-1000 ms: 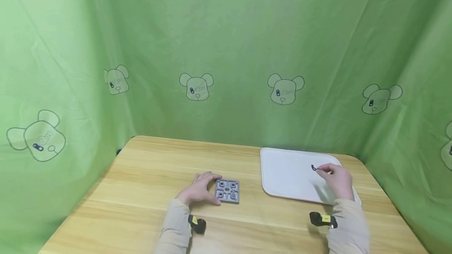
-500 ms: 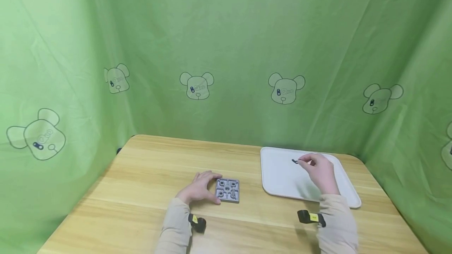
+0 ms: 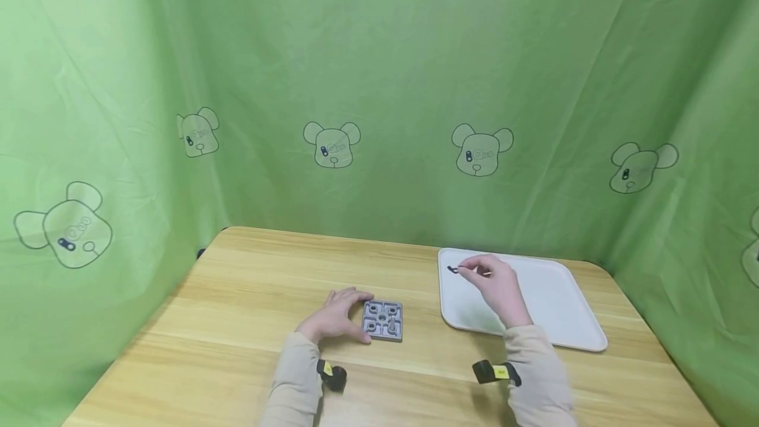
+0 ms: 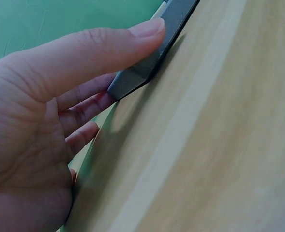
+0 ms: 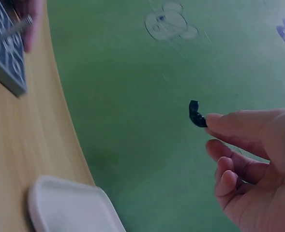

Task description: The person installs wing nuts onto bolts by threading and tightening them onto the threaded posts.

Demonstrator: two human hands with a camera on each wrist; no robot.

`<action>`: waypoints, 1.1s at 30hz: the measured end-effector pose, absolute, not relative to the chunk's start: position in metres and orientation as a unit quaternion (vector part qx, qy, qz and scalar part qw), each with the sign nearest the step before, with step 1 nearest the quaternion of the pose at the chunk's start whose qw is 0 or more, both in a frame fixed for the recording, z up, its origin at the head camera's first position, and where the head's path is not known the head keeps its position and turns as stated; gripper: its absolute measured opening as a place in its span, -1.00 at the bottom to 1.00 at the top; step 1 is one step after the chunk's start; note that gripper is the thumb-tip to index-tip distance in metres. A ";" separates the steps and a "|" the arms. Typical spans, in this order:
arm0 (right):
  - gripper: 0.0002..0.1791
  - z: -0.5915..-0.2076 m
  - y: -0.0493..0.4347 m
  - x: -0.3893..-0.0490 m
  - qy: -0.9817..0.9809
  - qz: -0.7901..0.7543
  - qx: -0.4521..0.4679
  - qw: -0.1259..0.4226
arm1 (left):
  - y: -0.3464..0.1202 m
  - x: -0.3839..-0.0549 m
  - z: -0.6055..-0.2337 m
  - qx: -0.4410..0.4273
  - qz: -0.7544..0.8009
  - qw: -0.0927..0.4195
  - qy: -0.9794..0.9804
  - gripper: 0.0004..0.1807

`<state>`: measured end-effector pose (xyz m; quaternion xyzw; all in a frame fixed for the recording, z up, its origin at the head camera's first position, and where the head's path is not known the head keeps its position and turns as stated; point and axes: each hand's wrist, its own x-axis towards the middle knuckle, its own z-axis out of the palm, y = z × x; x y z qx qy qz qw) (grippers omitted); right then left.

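Observation:
A small black curved piece is pinched between the thumb and fingertips of my right hand, above the tray's left part in the head view. In the right wrist view this piece looks bent and partly hidden by the fingertips. My left hand holds a grey square plate on the table, thumb at the near edge and fingers at the far one. Recesses pattern the plate's top. One upright metal pin stands out of it in the right wrist view. The left wrist view shows the thumb pressing the plate's dark side.
A white tray lies at the right rear of the wooden table. Green curtains with bear prints hang behind the table and along both sides. Each sleeve carries a black wrist camera.
My right hand has moved left across the tray, carrying the black piece from the right part toward the left edge. The left hand and the plate have stayed put.

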<state>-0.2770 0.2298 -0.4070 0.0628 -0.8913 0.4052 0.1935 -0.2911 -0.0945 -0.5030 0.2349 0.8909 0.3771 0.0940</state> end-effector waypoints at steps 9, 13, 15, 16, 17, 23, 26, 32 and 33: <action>-0.90 -0.427 0.186 -0.279 -0.861 0.471 0.097 0.167 | -0.094 -0.290 -0.504 0.231 0.378 0.095 0.891 -0.01; -0.89 -0.437 0.169 -0.278 -0.844 0.511 0.108 0.122 | -0.094 -0.291 -0.504 0.237 0.373 0.091 0.892 0.00; -0.88 -0.442 0.164 -0.278 -0.838 0.525 0.114 0.097 | -0.093 -0.292 -0.504 0.240 0.373 0.090 0.892 0.00; -0.87 -0.444 0.162 -0.278 -0.834 0.532 0.118 0.086 | -0.093 -0.292 -0.504 0.239 0.374 0.091 0.891 0.00; -0.87 -0.446 0.161 -0.279 -0.830 0.538 0.123 0.077 | -0.093 -0.292 -0.504 0.240 0.373 0.091 0.892 0.00; -0.82 -0.459 0.163 -0.283 -0.809 0.560 0.176 0.039 | -0.093 -0.293 -0.504 0.236 0.374 0.093 0.892 -0.01; -0.81 -0.466 0.163 -0.284 -0.801 0.566 0.195 0.022 | -0.094 -0.293 -0.504 0.233 0.376 0.096 0.891 -0.01; -0.83 -0.481 0.161 -0.289 -0.810 0.542 0.221 -0.020 | -0.095 -0.293 -0.504 0.236 0.377 0.095 0.891 -0.01; -0.82 -0.483 0.161 -0.290 -0.813 0.537 0.223 -0.027 | -0.095 -0.293 -0.504 0.236 0.376 0.095 0.891 -0.01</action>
